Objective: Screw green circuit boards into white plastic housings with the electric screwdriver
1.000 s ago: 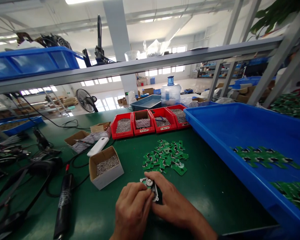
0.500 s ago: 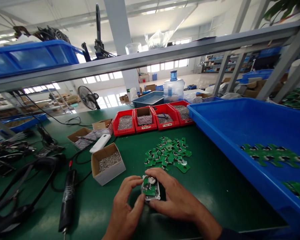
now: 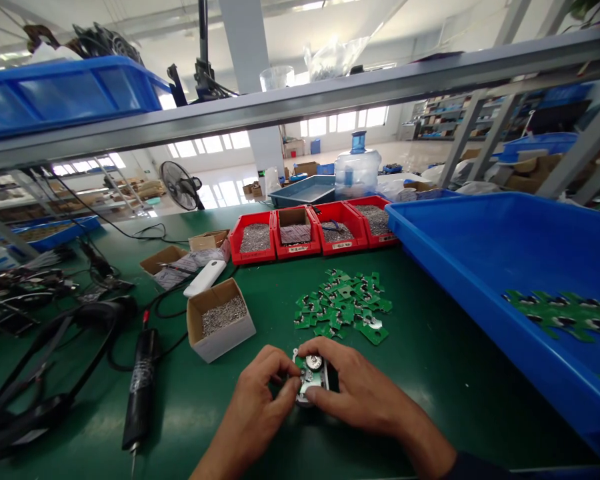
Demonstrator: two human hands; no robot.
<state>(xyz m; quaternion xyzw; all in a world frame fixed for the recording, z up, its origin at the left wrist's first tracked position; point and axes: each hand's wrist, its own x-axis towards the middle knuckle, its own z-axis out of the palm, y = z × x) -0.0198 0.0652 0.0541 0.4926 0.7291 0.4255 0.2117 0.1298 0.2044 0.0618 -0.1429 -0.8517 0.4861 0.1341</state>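
A small light-coloured housing (image 3: 326,379) with a green circuit board (image 3: 307,381) in it sits at the near middle of the bench. On the board's far side shows a round silver disc (image 3: 314,361). My right hand (image 3: 357,387) is wrapped round the housing from the right, thumb on its near edge and fingers over the far side. The thumb and forefinger of my left hand (image 3: 263,393) come together at the left edge of the housing and board; what lies between those fingertips is hidden. Just beyond is a loose pile of green circuit boards (image 3: 340,300).
Left of my hands stands a cardboard box (image 3: 225,337) of small metal parts, with a black electric screwdriver (image 3: 143,387) beside it. Red bins (image 3: 293,250) line the back. A large blue tray (image 3: 445,287) holding boards is at right; a shelf (image 3: 280,103) spans overhead.
My left hand went from covering the housing to spread at its left side, exposing the board, and now its fingertips have closed in on that edge. My right hand keeps its hold. The view shifted slightly.
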